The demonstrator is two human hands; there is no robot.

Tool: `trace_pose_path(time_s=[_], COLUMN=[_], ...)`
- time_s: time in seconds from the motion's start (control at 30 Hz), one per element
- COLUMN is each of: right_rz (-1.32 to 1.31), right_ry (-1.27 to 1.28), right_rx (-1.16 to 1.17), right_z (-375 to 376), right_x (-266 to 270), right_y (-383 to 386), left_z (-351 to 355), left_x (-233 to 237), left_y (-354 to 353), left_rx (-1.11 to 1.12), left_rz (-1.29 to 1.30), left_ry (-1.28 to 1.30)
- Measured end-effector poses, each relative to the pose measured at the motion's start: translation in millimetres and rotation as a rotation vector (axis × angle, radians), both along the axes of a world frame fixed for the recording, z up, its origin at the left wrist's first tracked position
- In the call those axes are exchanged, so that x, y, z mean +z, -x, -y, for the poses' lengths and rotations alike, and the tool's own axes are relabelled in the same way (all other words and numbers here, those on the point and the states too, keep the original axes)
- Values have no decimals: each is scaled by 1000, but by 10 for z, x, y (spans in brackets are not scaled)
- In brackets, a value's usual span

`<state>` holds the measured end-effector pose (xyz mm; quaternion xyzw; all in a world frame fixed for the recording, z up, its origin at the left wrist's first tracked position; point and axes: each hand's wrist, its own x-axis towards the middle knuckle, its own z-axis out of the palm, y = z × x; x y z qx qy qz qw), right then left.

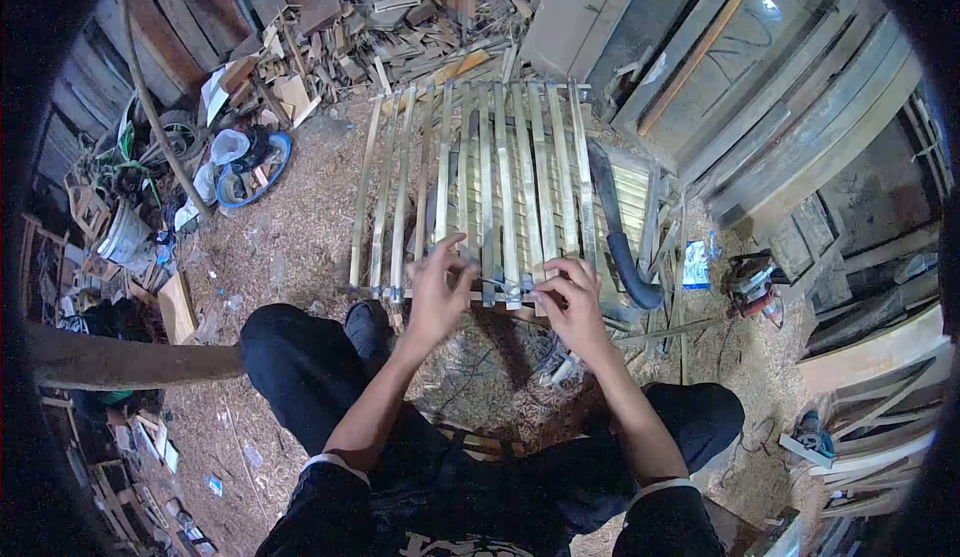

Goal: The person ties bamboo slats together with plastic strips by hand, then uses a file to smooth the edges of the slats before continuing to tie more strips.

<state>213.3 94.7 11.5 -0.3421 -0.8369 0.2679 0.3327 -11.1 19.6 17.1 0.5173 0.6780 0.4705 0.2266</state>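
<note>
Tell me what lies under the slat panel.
Through the gaps of the panel, sawdust floor and a dark shape show. A second slatted panel sticks out at its right. The slats hide the rest.

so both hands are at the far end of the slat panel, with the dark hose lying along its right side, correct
No, the head view shows the left hand and right hand at the near end of the slat panel. The dark hose does lie along its right side.
</note>
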Motion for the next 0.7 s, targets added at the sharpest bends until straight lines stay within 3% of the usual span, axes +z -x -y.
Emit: trace_pose_path(time_s=[0.07, 0.33, 0.7], right_rz=[126, 247, 327], right_ry=[-110, -37, 2], right_rx=[-29, -57, -85], right_z=[10, 81, 107], right_x=[50, 203, 184], right_y=[-53, -242, -280], left_z=[69, 237, 152], left_x=[-27, -101, -220], left_y=[99, 312, 266], left_rx=[41, 78, 210], left_rz=[-282, -283, -246], left_ry=[-42, 106, 22])
